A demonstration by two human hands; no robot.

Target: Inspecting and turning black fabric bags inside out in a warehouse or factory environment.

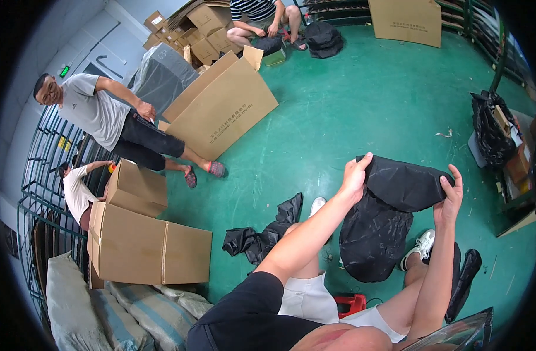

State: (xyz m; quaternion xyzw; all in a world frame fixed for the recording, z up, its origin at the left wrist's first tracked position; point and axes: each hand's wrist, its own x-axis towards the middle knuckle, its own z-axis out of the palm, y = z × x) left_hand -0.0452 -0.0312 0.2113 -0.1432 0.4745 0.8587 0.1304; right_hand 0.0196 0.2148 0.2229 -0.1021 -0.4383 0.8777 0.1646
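Observation:
Out in front of me I hold up a folded piece of black fabric [405, 182], stretched between both hands. My left hand [355, 178] pinches its left corner, thumb on top. At the right end my right hand [451, 198] grips the edge, with the index finger raised. Below hangs or lies a rounded black fabric shape [374, 240]; whether it joins the held piece, I cannot tell. Crumpled black fabric [268, 234] lies on the floor left of my legs. More black fabric [464, 284] rests beside my right leg.
Cardboard boxes [133, 243] and stuffed sacks [145, 319] stand at left. A large carton [224, 111] leans farther back near a standing person [98, 111]. Another person [262, 23] sits at the far side by black fabric [323, 40]. A black plastic bag [491, 131] stands at right.

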